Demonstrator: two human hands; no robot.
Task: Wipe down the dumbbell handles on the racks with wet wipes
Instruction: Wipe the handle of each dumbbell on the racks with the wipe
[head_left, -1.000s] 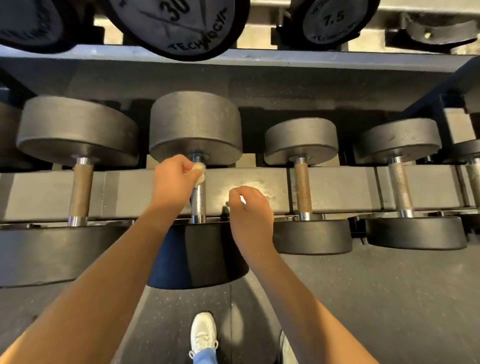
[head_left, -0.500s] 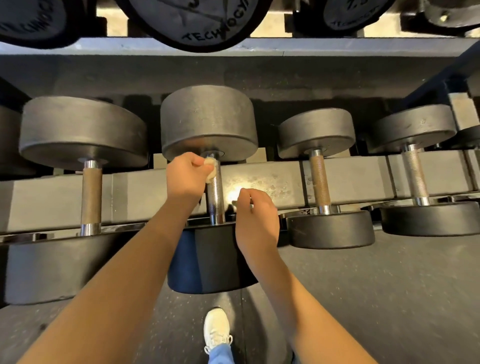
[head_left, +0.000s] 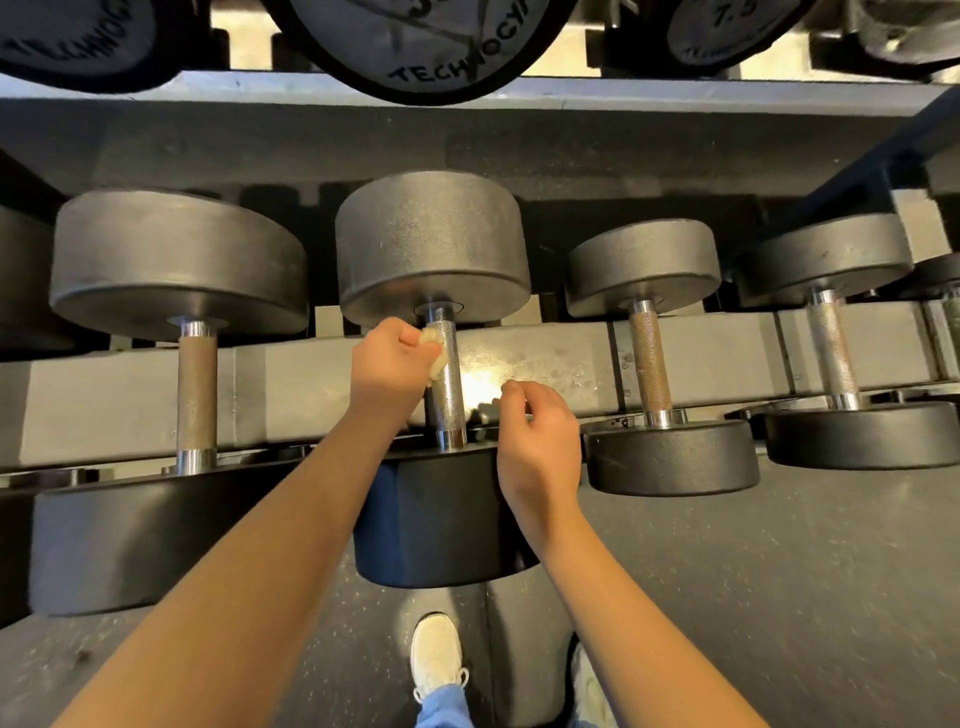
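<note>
Dumbbell handle (head_left: 447, 379), knurled steel, sits in the gap between the two hands, its dumbbell laid across the lower rack rail (head_left: 311, 384) with one head beyond the hands and one nearer than them. Left hand (head_left: 389, 364) is curled round a balled-up wet wipe (head_left: 434, 345) and presses it on the handle's left side at the far end, just under the far head. Bunched like that, likely so the fingers can push it into the knurling. Right hand (head_left: 537, 436) hangs just right of the handle near its near end, fingers loosely curled, nothing seen in them, and looks clear of the bar. Probably parked there to steady or roll the dumbbell so the hidden side comes round. Hands apart.

Judgement: mid-wipe on this bar; the wipe is at the far end, so the run toward the near collar is left.

Left of the left hand is one brownish handle (head_left: 196, 395); right of the right hand are two more (head_left: 649, 364) (head_left: 831, 353). Can't tell if those are wiped. Upper shelf (head_left: 467, 88), beyond both hands, carries more dumbbells.

Risk: if the heavy dumbbell rolls, fingers could get pinched against the rail
</note>
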